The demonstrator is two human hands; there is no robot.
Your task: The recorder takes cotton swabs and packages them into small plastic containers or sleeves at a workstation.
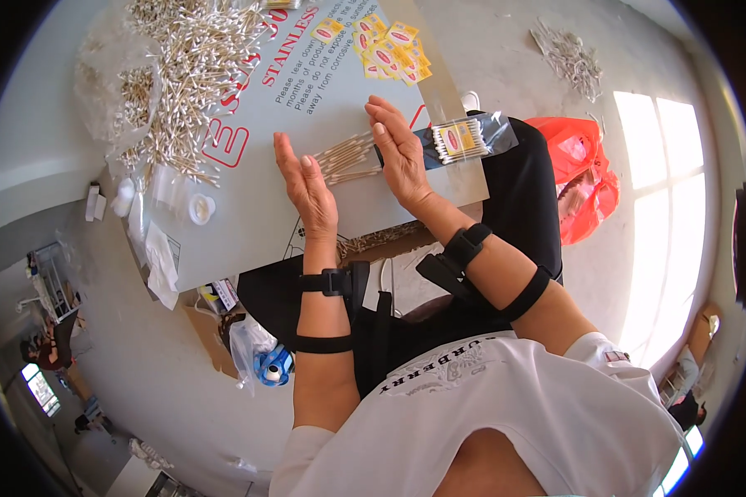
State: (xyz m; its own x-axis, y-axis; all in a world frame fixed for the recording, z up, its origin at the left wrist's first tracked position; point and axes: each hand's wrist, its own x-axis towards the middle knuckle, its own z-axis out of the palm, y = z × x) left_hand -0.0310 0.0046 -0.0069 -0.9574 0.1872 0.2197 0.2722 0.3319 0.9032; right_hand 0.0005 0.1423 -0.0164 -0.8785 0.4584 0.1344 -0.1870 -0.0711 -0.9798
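Note:
A loose bundle of cotton swabs (345,157) with wooden sticks lies on the table between my two palms. My left hand (310,195) stands on edge at one end of the swabs, fingers stretched out. Facing it, my right hand (403,157) is also straight-fingered, at the swabs' other end. Whether both palms press on the tips I cannot tell. Just right of my right hand, a clear plastic bag (497,136) holds a row of cotton swabs and a yellow card (459,139). It lies at the table's right edge.
A big heap of cotton swabs (199,74) covers the table's far left, beside clear plastic. Yellow cards (389,54) lie at the far right. A small white round container (201,209) stands near the left edge. Red plastic bags (584,178) and scattered swabs (568,60) lie on the floor.

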